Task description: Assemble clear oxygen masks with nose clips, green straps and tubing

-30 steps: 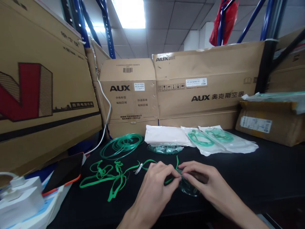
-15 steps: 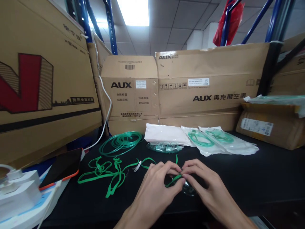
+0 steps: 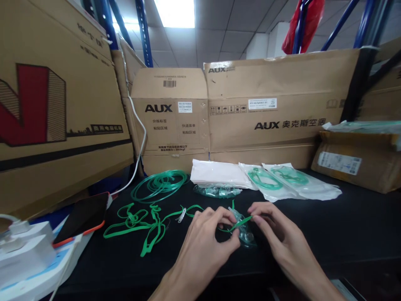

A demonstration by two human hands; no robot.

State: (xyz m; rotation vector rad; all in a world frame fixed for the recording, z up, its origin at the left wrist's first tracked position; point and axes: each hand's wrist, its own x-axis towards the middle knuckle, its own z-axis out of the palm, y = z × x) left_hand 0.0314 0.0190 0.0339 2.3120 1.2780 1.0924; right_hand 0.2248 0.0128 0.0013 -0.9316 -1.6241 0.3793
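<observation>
1. Right in front of the person, a clear greenish mask [image 3: 247, 236] lies on the black tabletop [image 3: 313, 230], between the two hands and partly behind the left one.
2. The right hand [image 3: 282, 236] has thumb and forefinger pinched together on the end of a narrow green strap [image 3: 242, 223], just above the mask.
3. The left hand [image 3: 205, 242] is half curled, thumb and forefinger a little apart, with the strap running between them; from here I can't tell whether it grips strap or mask.
4. Over to the left of that hand, a loose tangle of green straps [image 3: 133, 229] lies on the table, with a small silver clipper-like tool [image 3: 181, 215] just beside it.
5. Behind the tangle sits a coil of green tubing [image 3: 159, 187].
6. Beyond the hands, another clear mask [image 3: 217, 192] lies against a stack of white packets [image 3: 221, 173], and beside the stack are two clear-fronted packets [image 3: 293, 180] with green tubing inside.
7. At far left, a dark phone [image 3: 82, 217] with an orange edge rests near white plugs.
</observation>
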